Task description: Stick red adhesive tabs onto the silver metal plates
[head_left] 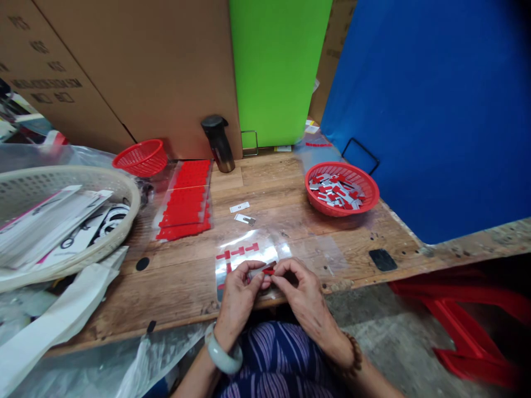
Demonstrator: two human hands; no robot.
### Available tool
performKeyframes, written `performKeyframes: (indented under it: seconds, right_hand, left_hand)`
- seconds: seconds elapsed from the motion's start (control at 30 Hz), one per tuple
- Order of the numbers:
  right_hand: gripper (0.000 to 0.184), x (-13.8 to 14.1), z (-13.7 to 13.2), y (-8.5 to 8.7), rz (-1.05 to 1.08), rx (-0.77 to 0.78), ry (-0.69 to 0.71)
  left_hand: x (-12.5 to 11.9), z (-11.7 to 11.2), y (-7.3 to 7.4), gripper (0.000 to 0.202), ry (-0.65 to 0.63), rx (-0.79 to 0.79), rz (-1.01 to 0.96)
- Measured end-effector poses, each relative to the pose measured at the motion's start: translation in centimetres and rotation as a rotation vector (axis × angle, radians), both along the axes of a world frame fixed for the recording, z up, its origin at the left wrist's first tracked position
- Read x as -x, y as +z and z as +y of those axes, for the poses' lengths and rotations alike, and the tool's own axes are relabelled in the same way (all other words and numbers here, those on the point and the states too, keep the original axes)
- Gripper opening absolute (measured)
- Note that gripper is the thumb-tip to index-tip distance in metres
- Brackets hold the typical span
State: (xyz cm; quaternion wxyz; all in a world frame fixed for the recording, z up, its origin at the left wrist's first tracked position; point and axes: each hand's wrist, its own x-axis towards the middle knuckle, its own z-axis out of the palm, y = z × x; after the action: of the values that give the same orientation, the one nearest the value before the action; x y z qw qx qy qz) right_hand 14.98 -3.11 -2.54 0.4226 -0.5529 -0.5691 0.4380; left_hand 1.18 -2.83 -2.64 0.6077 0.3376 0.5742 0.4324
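My left hand (240, 293) is closed in a pinch on a small flat metal piece (262, 268) near the table's front edge. At the same piece, my right hand (302, 288) pinches a small red sticker (269, 271) with thumb and forefinger; the fingers partly hide both. Under and beyond the hands lies a clear sheet (265, 243) bearing several red T-shaped stickers (238, 251). Farther off on the wood rest two small metal plates, one whitish plate (239, 207) and one slotted plate (244, 219).
To the right stands a red basket (374, 194) of red-and-silver pieces. Stacked red sticker sheets (185, 202), a dark tumbler (219, 145) and another red basket (141, 158) are at the back left. A large pale basket (135, 207) holds printed cards. Blue (431, 121) and green panels (277, 72) stand behind.
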Motion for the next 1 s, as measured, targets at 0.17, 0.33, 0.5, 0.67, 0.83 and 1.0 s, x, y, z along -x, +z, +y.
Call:
performKeyframes:
  seconds: [0.17,0.33,0.5,0.67,0.83,1.0]
  right_hand:
    - [0.010,-0.3,0.5,0.0,-0.055,-0.060,0.001]
    - [0.010,-0.7,0.7,0.0,-0.119,-0.031,0.071]
    - [0.011,-0.6,0.9,0.0,-0.203,-0.104,0.092]
    - [0.012,-0.5,1.0,-0.2,-0.261,-0.133,0.088]
    - [0.011,-0.5,1.2,-0.5,-0.281,-0.145,0.083]
    - [0.011,-0.5,1.4,-0.6,-0.272,-0.142,0.075]
  left_hand:
    - [0.1,-0.1,0.4,0.038,-0.006,0.076,-0.102]
    - [0.3,-0.2,0.5,0.042,0.002,0.138,-0.190]
    - [0.4,-0.2,0.2,0.042,0.015,0.148,-0.204]
    - [0.3,-0.2,0.5,0.042,0.018,0.177,-0.207]
    - [0.2,-0.3,0.8,0.043,0.027,0.186,-0.197]
    - [0.1,-0.2,0.9,0.041,0.031,0.205,-0.201]
